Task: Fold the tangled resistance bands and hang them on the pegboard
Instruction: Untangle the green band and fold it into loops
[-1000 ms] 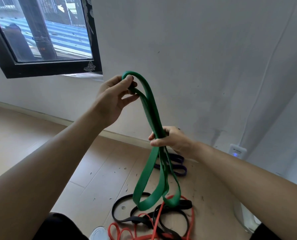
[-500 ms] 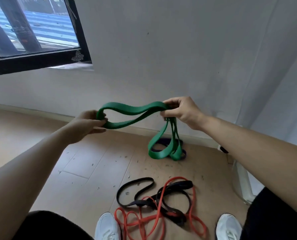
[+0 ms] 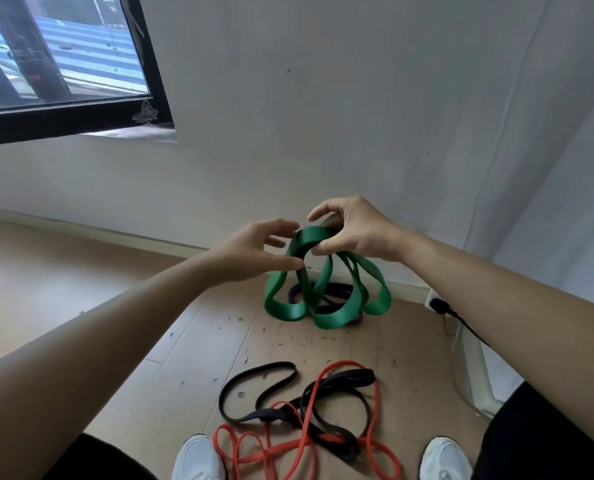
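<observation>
A wide green resistance band (image 3: 326,299) hangs in several loops in front of me, gathered at the top. My right hand (image 3: 356,230) pinches the gathered top of the green band. My left hand (image 3: 257,252) is right beside it, fingers spread, thumb touching one green loop. On the floor below lie a black band (image 3: 299,407) and a red band (image 3: 288,448), tangled together. A dark purple band (image 3: 326,299) lies on the floor behind the green loops, mostly hidden. No pegboard is in view.
My two white shoes (image 3: 198,459) (image 3: 444,457) stand either side of the tangled bands. A white wall (image 3: 323,116) rises ahead, with a black-framed window (image 3: 81,112) at upper left. A wall socket with a black plug (image 3: 439,304) sits low on the right.
My hands have come together, folding the stretched green band into a bunch of short loops. My left hand has loosened its hold and spread its fingers.
</observation>
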### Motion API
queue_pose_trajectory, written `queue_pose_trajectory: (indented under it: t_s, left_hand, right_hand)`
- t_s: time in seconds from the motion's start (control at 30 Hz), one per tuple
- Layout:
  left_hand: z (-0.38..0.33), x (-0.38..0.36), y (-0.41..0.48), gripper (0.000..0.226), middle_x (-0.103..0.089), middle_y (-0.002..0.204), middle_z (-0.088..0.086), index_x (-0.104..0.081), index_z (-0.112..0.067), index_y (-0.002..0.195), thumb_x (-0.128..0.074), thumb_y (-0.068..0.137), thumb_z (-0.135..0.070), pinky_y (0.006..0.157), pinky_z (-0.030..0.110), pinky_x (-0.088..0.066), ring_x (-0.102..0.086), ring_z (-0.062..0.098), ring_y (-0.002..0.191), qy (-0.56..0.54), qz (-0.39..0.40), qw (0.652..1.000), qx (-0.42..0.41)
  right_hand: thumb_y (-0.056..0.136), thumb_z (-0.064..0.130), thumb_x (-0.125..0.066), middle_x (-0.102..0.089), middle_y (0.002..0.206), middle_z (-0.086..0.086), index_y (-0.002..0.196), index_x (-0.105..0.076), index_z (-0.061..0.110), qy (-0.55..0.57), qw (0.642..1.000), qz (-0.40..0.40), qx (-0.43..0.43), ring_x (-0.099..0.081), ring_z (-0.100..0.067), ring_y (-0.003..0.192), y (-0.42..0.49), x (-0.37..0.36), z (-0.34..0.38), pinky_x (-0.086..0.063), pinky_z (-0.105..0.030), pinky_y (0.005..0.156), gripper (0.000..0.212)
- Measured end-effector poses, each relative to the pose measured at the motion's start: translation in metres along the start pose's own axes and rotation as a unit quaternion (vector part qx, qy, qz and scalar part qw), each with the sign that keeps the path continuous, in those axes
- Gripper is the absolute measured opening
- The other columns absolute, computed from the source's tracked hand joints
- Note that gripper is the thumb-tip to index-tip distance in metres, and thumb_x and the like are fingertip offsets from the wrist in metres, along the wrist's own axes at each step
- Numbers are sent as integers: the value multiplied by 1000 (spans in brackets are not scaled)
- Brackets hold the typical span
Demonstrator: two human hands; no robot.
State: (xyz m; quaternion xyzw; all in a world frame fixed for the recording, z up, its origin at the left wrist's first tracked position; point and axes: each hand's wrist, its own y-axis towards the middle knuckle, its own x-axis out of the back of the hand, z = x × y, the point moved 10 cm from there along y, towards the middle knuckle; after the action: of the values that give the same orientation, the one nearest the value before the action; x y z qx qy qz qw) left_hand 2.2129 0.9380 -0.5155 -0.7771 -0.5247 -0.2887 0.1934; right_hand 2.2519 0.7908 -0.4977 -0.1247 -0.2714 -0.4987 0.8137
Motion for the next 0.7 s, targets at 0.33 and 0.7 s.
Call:
queue_pose_trajectory:
  t_s: [0.33,0.7]
  left_hand:
    - [-26,-7,11,53,-74,102,-9,-67,-25,125,-82,78,-46,82,40,-60,-70,12,86,172,-36,983,-56]
    - [-23,19,-6,33,-73,97,3,-68,-15,112,-81,83,-21,75,41,-65,-76,19,83,-79,-79,994,7]
  right_hand:
    - [80,18,-85,-69,118,-5,157,-26,23,-8,995,91,-27,-68,-22,111,-5,-26,-2,-52,-42,104,98]
    - [97,49,-57,-69,121,-9,129,-65,19,126,986,101,-38,-62,-18,118,-16,-49,-12,-42,-37,112,45]
